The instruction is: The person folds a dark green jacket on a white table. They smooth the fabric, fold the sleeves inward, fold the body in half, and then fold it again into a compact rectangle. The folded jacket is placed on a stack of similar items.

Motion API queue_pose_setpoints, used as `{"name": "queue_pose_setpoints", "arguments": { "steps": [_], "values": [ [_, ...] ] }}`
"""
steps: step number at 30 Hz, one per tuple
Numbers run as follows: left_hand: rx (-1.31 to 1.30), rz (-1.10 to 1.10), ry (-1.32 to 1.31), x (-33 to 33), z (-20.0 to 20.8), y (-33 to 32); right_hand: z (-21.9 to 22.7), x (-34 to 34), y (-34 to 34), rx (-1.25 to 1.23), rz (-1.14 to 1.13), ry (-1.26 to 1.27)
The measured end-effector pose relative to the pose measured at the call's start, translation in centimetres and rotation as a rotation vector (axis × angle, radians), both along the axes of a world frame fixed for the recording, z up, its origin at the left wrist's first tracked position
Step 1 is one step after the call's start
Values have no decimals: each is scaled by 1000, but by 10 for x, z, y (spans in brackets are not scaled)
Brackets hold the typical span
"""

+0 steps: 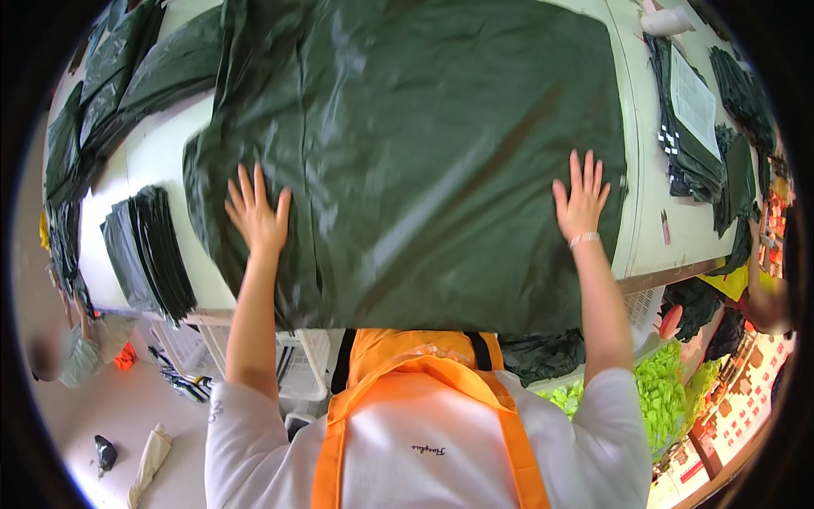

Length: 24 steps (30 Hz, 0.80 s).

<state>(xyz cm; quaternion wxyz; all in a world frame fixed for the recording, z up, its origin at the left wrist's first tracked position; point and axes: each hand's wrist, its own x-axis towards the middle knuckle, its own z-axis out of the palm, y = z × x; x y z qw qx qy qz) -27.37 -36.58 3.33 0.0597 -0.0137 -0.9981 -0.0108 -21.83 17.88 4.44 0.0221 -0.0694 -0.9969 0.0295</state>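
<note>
A large dark green sheet of shiny, coated-looking fabric (441, 170) is spread over the white table, its near edge hanging close to my orange apron. My left hand (259, 212) lies flat on its left part, fingers spread, beside a lengthwise seam or fold. On the right part, near the sheet's right edge, my right hand (582, 197) rests palm down with fingers apart. Neither hand grips anything. Soft creases run diagonally across the fabric between the hands.
Folded dark pieces (148, 250) are stacked at the table's left front. Dark bundles (691, 127) with a paper sheet on top lie at the right, near a small pinkish tool (666, 227). A white cone or roll (667, 21) sits far right. Bright green material (661, 390) fills a container below right.
</note>
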Motion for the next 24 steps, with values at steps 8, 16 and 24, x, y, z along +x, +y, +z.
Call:
{"name": "queue_pose_setpoints", "arguments": {
  "steps": [8,16,24],
  "values": [
    [31,31,228,0,36,-12,21,-18,52,-41,44,245],
    [-101,77,31,124,37,-27,33,184,120,-274,-464,-257],
    [337,182,78,112,26,-75,7,200,126,-240,-298,37]
  ]
}}
